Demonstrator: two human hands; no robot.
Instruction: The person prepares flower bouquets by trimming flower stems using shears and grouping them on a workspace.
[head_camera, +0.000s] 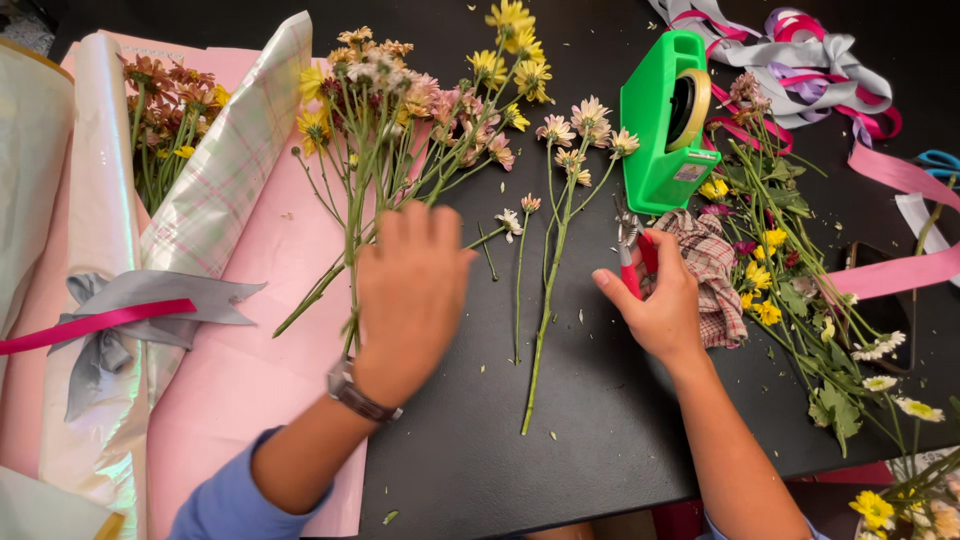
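Observation:
My left hand (412, 290), with a watch on its wrist, lies palm down over the stems of a loose bunch of yellow and pink flowers (400, 95) on the black table (560, 430). Its fingers are spread and slightly blurred. Whether it grips a stem is hidden. My right hand (660, 305) holds red-handled snips (633, 262), blades pointing away from me. A single long-stemmed flower (548, 290) lies between the two hands. A checked cloth (712, 270) sits just right of my right hand.
A green tape dispenser (665, 115) stands behind the snips. Pink wrapping paper (250, 300) and a wrapped bouquet tied with grey and pink ribbon (120, 320) lie at left. More cut flowers and leaves (790, 290) are at right, ribbons (800, 60) at back right.

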